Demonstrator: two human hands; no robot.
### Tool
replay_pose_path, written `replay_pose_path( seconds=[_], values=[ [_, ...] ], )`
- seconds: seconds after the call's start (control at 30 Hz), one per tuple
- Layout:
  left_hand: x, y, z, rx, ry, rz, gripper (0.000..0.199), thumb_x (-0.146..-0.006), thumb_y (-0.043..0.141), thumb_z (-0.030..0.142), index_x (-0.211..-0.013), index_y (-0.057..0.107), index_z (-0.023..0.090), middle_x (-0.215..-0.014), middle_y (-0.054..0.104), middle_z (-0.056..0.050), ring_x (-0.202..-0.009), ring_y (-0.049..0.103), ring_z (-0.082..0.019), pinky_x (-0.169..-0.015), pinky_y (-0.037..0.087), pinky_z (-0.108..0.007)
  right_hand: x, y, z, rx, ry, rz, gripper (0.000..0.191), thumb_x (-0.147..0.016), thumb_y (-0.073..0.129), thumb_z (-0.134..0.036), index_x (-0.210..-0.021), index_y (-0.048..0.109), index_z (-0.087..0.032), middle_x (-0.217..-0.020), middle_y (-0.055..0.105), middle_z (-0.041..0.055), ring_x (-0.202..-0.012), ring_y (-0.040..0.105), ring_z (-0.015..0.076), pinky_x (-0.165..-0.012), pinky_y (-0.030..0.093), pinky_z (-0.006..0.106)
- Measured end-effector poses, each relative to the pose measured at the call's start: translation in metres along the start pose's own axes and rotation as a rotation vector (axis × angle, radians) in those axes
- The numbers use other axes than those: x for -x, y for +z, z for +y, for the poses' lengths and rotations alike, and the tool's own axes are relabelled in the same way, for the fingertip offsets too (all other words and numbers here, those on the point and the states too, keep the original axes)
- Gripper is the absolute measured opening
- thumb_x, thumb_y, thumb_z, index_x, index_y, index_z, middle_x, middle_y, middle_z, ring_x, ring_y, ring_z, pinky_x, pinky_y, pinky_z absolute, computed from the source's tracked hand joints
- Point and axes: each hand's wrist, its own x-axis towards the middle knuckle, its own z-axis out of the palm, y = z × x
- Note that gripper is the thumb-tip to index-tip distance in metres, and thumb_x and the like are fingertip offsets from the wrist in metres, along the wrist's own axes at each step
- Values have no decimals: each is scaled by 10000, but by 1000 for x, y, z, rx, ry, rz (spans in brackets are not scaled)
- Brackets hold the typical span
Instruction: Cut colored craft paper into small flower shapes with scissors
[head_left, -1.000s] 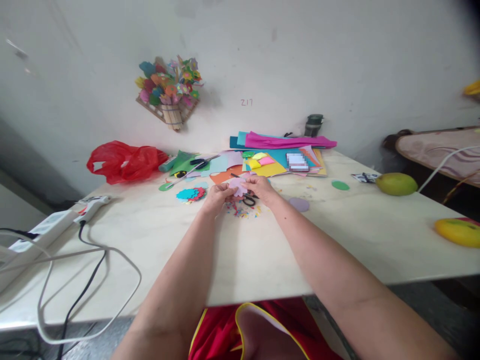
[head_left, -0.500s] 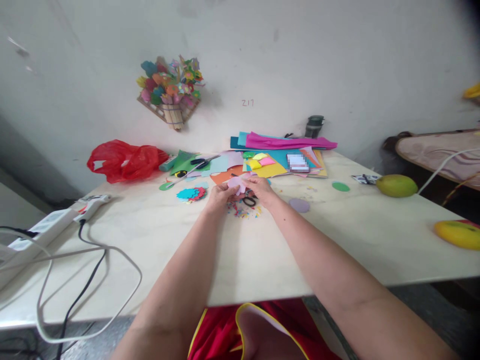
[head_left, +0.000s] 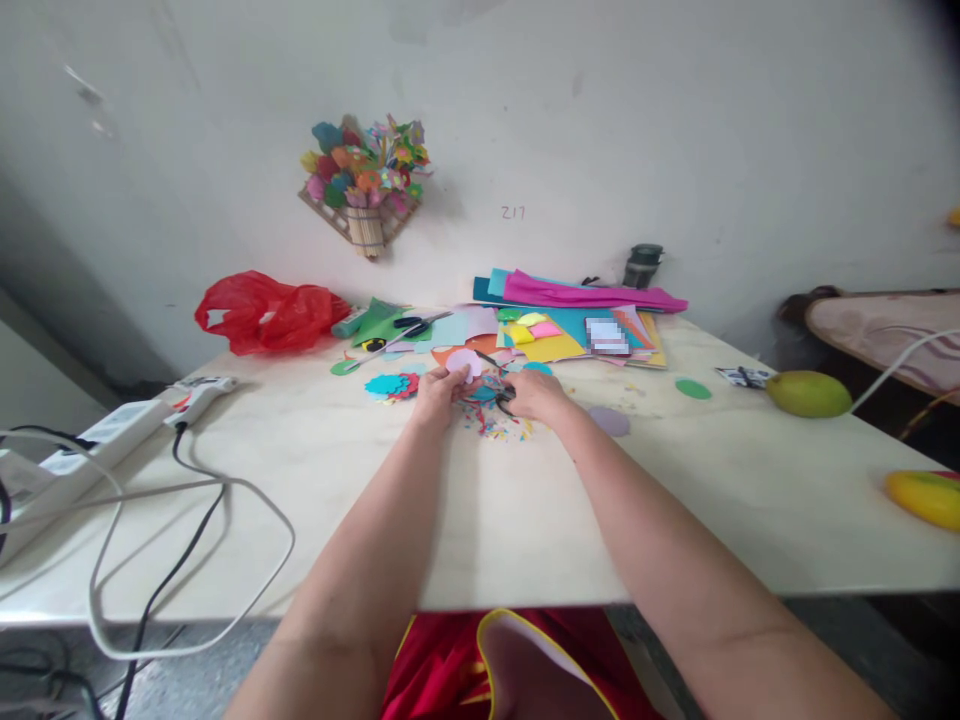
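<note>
My left hand (head_left: pixel 437 396) pinches a pale pink paper piece (head_left: pixel 463 364) above the middle of the table. Just right of it, my right hand (head_left: pixel 534 393) has its fingers closed on the black handles of a pair of scissors (head_left: pixel 506 395), whose blades point up and left toward the paper. Small coloured scraps (head_left: pixel 499 428) lie beneath and in front of both hands. To the left rests a stack of blue and red scalloped paper pieces (head_left: pixel 388 385). A lilac disc (head_left: pixel 609 421) lies right of my right wrist.
Coloured sheets (head_left: pixel 555 347), a phone (head_left: pixel 606 336) and other scissors (head_left: pixel 420 325) lie behind. A red bag (head_left: pixel 266 312) is back left, a power strip (head_left: pixel 112 440) and cables are left. Green fruit (head_left: pixel 808 393) and yellow fruit (head_left: pixel 924 499) sit right.
My right hand has let go of the pink paper and taken hold of the scissors on the table. My left hand still holds the paper. The view has shifted slightly left.
</note>
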Motion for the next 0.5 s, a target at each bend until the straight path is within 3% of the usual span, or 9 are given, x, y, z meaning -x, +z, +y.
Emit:
replay_pose_path(
  seconds=[0.2, 0.5],
  values=[
    [-3, -1, -4, 24, 14, -6, 296, -600, 812, 261, -771, 660, 74, -696, 711, -83, -611, 688, -179, -698, 555, -299, 1, -2, 0, 48, 25, 31, 435, -786, 563, -205, -1213, 636, -238, -1151, 678, 115, -1073, 623, 270, -830, 463, 336],
    [1, 2, 0, 9, -55, -39, 217, -672, 778, 201, -782, 652, 63, -698, 712, -93, -591, 685, -166, -639, 551, -266, 0, -2, 3, 58, 49, 14, 354, -811, 561, -242, -1151, 650, -194, -1126, 676, 134, -1066, 620, 278, -833, 472, 346]
  ],
)
